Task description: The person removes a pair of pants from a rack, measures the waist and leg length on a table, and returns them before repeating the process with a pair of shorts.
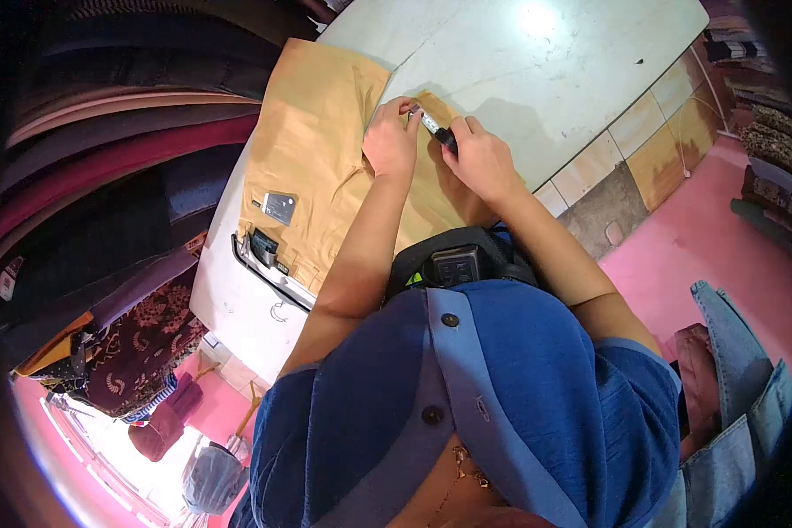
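Observation:
Tan trousers [312, 132] lie spread over the white table, with one leg under my hands. Between my hands is a small tool with a black body [446, 138] and a short pale, silvery strip [429, 122]; its exact kind I cannot make out. My right hand [482, 160] is closed around the black body. My left hand [391, 139] pinches at the far end of the strip, close to the end of that trouser leg. A dark square tag [279, 209] rests on the trousers near the waist, beside a black clip hanger [264, 250].
The white table [537, 75] reaches away from me. Dark and maroon garments [132, 154] hang in a dense row at left. More folded or hanging clothes [770, 132] line the right edge, and denim [739, 370] hangs at lower right. A black waist bag [458, 260] sits against my front.

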A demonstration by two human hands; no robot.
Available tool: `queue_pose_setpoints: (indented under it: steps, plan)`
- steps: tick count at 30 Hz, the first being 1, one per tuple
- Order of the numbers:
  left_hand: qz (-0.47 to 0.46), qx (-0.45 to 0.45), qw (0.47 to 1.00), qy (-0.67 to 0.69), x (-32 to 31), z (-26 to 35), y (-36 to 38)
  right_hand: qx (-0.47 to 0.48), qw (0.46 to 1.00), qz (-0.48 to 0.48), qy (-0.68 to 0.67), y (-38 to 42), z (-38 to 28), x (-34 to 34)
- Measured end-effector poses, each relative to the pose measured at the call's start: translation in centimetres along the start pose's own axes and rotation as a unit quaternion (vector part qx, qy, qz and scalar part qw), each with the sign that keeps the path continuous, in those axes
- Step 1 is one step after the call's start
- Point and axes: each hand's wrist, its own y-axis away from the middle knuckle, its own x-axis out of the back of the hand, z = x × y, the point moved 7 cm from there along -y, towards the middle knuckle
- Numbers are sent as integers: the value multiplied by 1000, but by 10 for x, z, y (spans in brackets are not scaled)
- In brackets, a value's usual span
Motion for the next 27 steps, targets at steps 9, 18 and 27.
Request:
queue_pose_setpoints:
  steps: [9, 18, 27]
  plan:
    - [-23, 53, 998, 33, 1, -8, -9, 3, 1000, 11, -8, -1, 1, 3]
    - [90, -16, 995, 25, 5, -4, -7, -1, 1000, 17, -8, -6, 0, 3]
    - [139, -83, 987, -6, 0, -9, -2, -18, 1000, 6, -12, -3, 3, -1]
